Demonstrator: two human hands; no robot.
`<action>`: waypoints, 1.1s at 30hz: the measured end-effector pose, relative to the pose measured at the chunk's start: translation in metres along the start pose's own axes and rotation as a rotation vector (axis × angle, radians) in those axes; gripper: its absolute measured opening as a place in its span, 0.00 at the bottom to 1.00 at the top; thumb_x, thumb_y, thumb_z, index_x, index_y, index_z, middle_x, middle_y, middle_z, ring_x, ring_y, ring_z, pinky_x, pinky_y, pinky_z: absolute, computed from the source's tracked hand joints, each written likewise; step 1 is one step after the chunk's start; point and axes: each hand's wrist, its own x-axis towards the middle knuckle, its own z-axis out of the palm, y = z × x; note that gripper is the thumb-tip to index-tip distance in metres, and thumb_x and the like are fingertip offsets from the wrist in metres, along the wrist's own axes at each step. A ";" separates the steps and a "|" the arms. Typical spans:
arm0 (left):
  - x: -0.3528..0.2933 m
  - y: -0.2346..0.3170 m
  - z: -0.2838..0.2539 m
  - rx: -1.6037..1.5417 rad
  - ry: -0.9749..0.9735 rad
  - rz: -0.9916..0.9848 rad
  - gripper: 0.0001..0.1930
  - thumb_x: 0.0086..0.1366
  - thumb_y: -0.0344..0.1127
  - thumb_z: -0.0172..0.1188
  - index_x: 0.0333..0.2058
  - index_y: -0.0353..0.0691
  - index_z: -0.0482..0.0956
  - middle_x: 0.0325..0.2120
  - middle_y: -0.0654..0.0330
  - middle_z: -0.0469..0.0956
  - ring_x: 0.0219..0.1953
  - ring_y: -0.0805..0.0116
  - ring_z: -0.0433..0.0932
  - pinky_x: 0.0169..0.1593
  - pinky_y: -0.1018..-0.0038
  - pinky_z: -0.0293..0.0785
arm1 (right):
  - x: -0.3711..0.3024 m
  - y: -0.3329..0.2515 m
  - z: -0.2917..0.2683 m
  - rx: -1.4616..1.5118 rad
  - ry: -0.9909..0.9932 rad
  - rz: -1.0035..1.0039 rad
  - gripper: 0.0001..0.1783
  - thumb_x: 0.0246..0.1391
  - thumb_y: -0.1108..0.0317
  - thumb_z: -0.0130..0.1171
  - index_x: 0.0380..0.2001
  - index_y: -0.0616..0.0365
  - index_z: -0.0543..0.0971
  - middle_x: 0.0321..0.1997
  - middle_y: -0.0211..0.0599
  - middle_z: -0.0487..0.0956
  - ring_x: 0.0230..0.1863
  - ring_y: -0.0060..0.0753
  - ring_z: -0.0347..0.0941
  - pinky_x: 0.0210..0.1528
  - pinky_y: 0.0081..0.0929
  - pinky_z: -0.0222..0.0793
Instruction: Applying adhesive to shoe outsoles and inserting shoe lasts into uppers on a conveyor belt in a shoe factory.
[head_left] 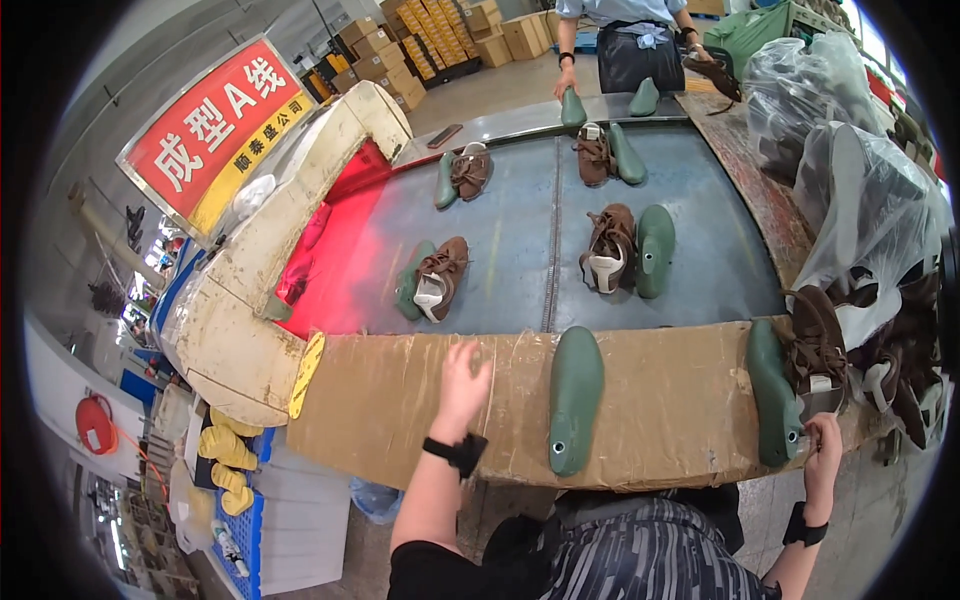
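Note:
My left hand (466, 385) hovers over the cardboard-covered ledge (400, 390) with nothing in it, fingers loosely bent and apart. To its right, a green shoe last (577, 400) lies lengthwise on the cardboard. At the far right of the ledge, my right hand (824, 440) has its fingers closed at the heel end of a brown lace-up shoe (818, 345); the fingertips are partly hidden. Close against that shoe lies another green last (768, 390).
On the grey conveyor belt (510, 250), several brown shoes (610, 248) lie beside green lasts (655, 250). Across it, a co-worker's hand (567, 82) touches a last (573, 107). Plastic-wrapped shoes (860, 210) crowd the right; a cream tunnel housing (250, 320) stands left.

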 end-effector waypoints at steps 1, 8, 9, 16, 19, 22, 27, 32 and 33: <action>0.012 -0.017 -0.004 0.052 -0.006 -0.059 0.24 0.59 0.36 0.60 0.54 0.38 0.71 0.59 0.41 0.64 0.63 0.45 0.61 0.65 0.59 0.58 | -0.001 0.003 0.003 -0.063 0.062 -0.002 0.08 0.52 0.86 0.46 0.34 0.64 0.71 0.32 0.38 0.69 0.34 0.32 0.67 0.40 0.20 0.64; 0.115 -0.080 -0.015 0.371 0.027 -0.078 0.31 0.56 0.40 0.64 0.57 0.35 0.68 0.60 0.38 0.60 0.64 0.44 0.58 0.65 0.58 0.57 | -0.012 0.050 0.014 0.158 0.195 0.241 0.08 0.67 0.72 0.47 0.40 0.65 0.74 0.37 0.29 0.73 0.37 0.20 0.66 0.42 0.18 0.63; 0.125 -0.080 -0.012 0.421 0.046 -0.113 0.32 0.56 0.42 0.65 0.58 0.35 0.67 0.61 0.37 0.58 0.65 0.42 0.57 0.65 0.57 0.57 | -0.016 0.055 0.014 0.145 0.191 0.245 0.08 0.67 0.72 0.47 0.40 0.65 0.74 0.37 0.29 0.73 0.37 0.20 0.66 0.42 0.18 0.63; 0.166 -0.114 0.009 0.439 0.057 -0.317 0.31 0.53 0.44 0.69 0.54 0.43 0.71 0.65 0.38 0.50 0.66 0.39 0.53 0.64 0.58 0.60 | -0.022 0.049 0.017 0.048 0.234 0.263 0.09 0.67 0.72 0.46 0.42 0.64 0.74 0.39 0.29 0.73 0.37 0.20 0.66 0.42 0.18 0.63; 0.175 -0.140 0.011 0.367 0.094 -0.326 0.24 0.53 0.45 0.69 0.46 0.39 0.76 0.64 0.39 0.53 0.63 0.40 0.59 0.62 0.60 0.62 | -0.023 0.055 0.019 0.054 0.260 0.280 0.09 0.67 0.71 0.46 0.43 0.64 0.74 0.41 0.29 0.74 0.37 0.20 0.65 0.42 0.18 0.62; 0.187 -0.147 0.000 -0.024 0.142 -0.295 0.19 0.59 0.47 0.66 0.36 0.35 0.79 0.34 0.57 0.79 0.35 0.65 0.75 0.42 0.69 0.71 | -0.027 0.061 0.018 0.055 0.291 0.302 0.11 0.68 0.71 0.45 0.46 0.64 0.73 0.43 0.30 0.74 0.39 0.21 0.64 0.44 0.18 0.62; 0.180 -0.131 0.002 -0.385 0.041 -0.501 0.16 0.65 0.50 0.60 0.34 0.41 0.79 0.24 0.71 0.72 0.26 0.80 0.66 0.31 0.79 0.64 | -0.028 0.067 0.017 0.027 0.285 0.312 0.11 0.68 0.70 0.45 0.46 0.64 0.73 0.44 0.30 0.74 0.39 0.21 0.64 0.45 0.18 0.61; 0.178 -0.142 0.001 -0.253 -0.028 -0.501 0.17 0.65 0.53 0.58 0.38 0.44 0.79 0.31 0.69 0.74 0.35 0.77 0.72 0.39 0.75 0.70 | -0.028 0.070 0.017 0.040 0.298 0.301 0.11 0.68 0.70 0.45 0.46 0.64 0.73 0.44 0.30 0.74 0.39 0.21 0.64 0.45 0.18 0.62; 0.178 -0.146 0.000 -0.242 0.005 -0.478 0.18 0.64 0.52 0.58 0.37 0.42 0.79 0.31 0.67 0.75 0.36 0.73 0.73 0.39 0.73 0.71 | -0.027 0.067 0.019 0.022 0.300 0.295 0.10 0.68 0.70 0.45 0.45 0.64 0.74 0.43 0.30 0.73 0.38 0.21 0.64 0.44 0.18 0.62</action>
